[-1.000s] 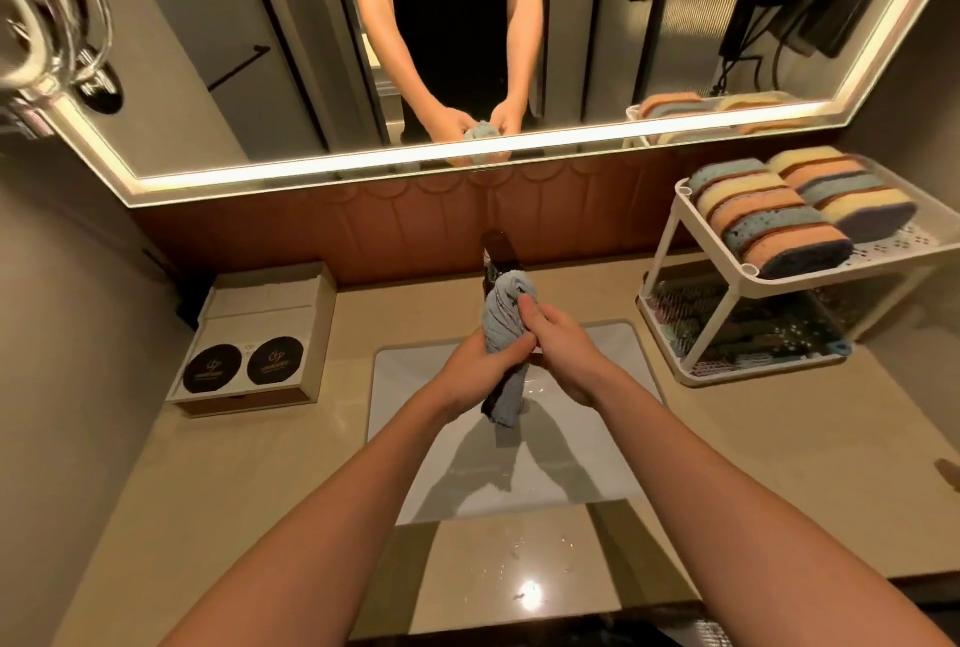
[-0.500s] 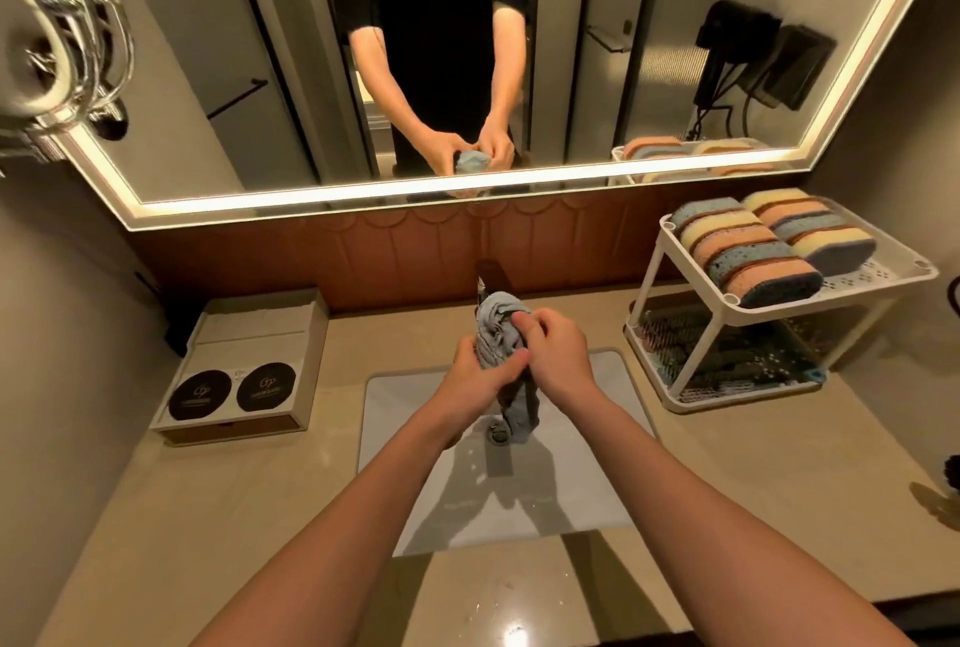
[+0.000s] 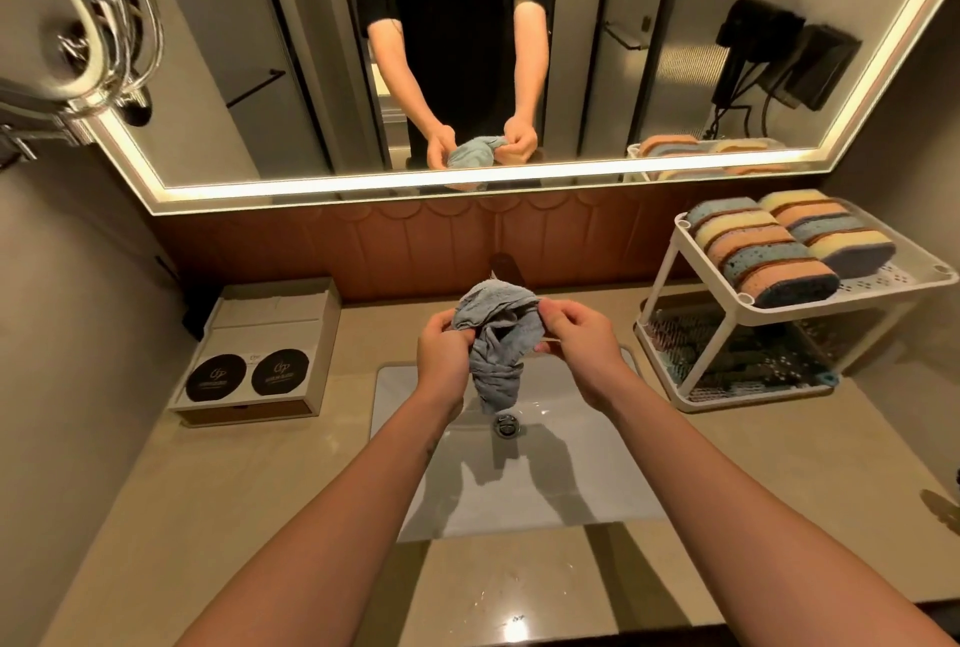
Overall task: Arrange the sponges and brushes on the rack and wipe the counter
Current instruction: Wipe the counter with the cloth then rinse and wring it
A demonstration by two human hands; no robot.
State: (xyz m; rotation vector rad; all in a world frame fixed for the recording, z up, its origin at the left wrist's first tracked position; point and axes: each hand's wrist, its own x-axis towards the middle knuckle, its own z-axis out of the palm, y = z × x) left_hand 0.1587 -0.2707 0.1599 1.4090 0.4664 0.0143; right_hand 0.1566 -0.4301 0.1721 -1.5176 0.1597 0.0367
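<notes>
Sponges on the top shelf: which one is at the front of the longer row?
The orange sponge with a dark base; the shorter row's front sponge is yellow.

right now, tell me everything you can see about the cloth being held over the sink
The cloth is grey-blue, soft, towel-like fabric, crumpled and bunched rather than flat. Its upper part is spread between both hands: the left hand grips its left side and the right hand pinches its right edge. The lower part hangs as a twisted tail, ending just above the drain of the white sink. It seems to touch only the hands.
</notes>
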